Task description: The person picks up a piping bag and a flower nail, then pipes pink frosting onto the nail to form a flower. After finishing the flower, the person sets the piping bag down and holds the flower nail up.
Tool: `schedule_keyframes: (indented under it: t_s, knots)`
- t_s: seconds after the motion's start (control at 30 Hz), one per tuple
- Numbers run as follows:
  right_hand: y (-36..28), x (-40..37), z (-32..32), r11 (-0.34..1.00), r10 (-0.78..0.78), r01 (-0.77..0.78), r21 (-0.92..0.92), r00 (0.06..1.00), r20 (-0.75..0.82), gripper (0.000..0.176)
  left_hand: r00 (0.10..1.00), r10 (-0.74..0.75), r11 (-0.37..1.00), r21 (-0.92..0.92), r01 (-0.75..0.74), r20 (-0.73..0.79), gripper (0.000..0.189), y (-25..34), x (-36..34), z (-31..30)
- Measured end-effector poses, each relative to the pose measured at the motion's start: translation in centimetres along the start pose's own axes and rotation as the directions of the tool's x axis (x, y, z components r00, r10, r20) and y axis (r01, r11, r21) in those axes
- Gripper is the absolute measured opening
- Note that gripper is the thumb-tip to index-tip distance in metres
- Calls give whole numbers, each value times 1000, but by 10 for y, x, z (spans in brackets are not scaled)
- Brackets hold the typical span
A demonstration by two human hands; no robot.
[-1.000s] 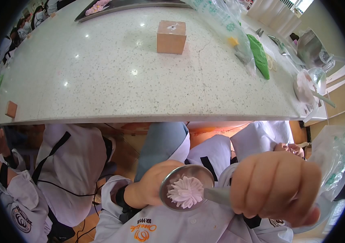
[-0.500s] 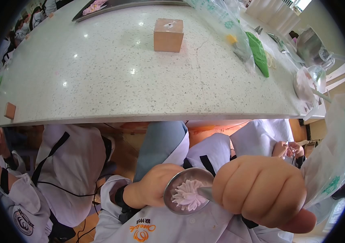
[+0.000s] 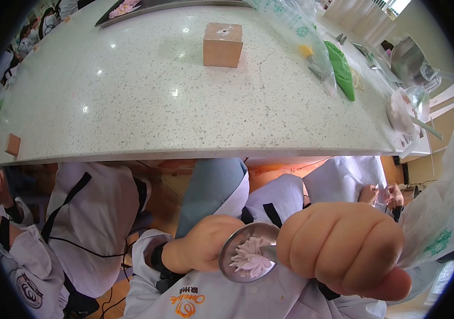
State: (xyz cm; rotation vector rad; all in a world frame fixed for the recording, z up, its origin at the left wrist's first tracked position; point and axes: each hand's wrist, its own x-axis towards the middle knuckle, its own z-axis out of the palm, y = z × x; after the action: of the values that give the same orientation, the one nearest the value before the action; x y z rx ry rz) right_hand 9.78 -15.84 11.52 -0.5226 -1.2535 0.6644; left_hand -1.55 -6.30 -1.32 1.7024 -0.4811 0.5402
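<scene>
My left hand is closed behind a round metal flower nail, which is tilted toward me; its fingers are mostly hidden by the dish. On the nail sits a pale pink cream flower with many thin petals. A metal piping tip touches the flower's right side. It pokes out of my right hand, whose fingers are wrapped tightly round a piping bag. The bag's loose clear plastic, printed in green, spreads out to the right of that hand.
Beyond my hands is a speckled white counter with a wooden block. A green piping bag, plastic bags, a bowl with pink cream and a metal bowl lie right. A dark tray stands behind; co-workers sit either side.
The flower nail has shifted slightly right and the flower on it looks turned a little. My right hand has moved slightly left and up, its grip still closed.
</scene>
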Motion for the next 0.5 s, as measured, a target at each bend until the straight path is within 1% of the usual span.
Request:
schedule_keyframes:
  t_s: [0.1,0.23,0.33,0.4,0.5]
  knots:
    - [2,-1,1,1000,-20,20,22,999,-32,39,999,-38,999,-3,38,34,39,3,3,-2]
    - [3,0,0,998,-9,10,64,1000,-17,40,1000,-14,1000,5,14,-1,38,2,3,-1]
    - [4,0,-1,997,-26,26,74,1000,-4,41,1000,-15,1000,-9,16,8,37,4,4,-2]
    - [2,0,-2,997,10,-11,75,1000,13,41,1000,-7,1000,23,6,10,36,7,7,-3]
    - [3,0,-1,998,-13,14,61,1000,-12,41,999,-25,999,35,24,35,36,7,7,-3]
